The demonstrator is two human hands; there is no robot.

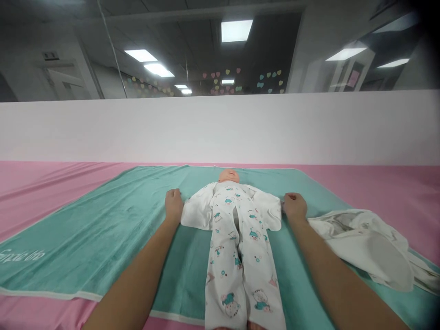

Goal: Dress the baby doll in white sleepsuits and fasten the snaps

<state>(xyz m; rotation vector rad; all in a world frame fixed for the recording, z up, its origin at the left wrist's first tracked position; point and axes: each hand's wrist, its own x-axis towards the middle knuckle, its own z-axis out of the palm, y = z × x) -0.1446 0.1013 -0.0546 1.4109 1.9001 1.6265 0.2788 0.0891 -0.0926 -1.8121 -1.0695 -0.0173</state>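
As the baby doll (229, 238) lies lengthwise, its head (228, 175) points away.

Bright ceiling panels (235, 30) light everything evenly; wide-angle distortion bends the frame's edges.

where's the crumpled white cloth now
The crumpled white cloth lies at right in the head view, on the teal towel just beside the person's right hand.

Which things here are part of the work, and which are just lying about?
Part of the work:
left hand, beside the white wrap
right hand, at the wrap's edge
baby doll in a printed sleepsuit, lying on the wrap

Just lying about:
bunched white cloth
teal towel
pink sheet
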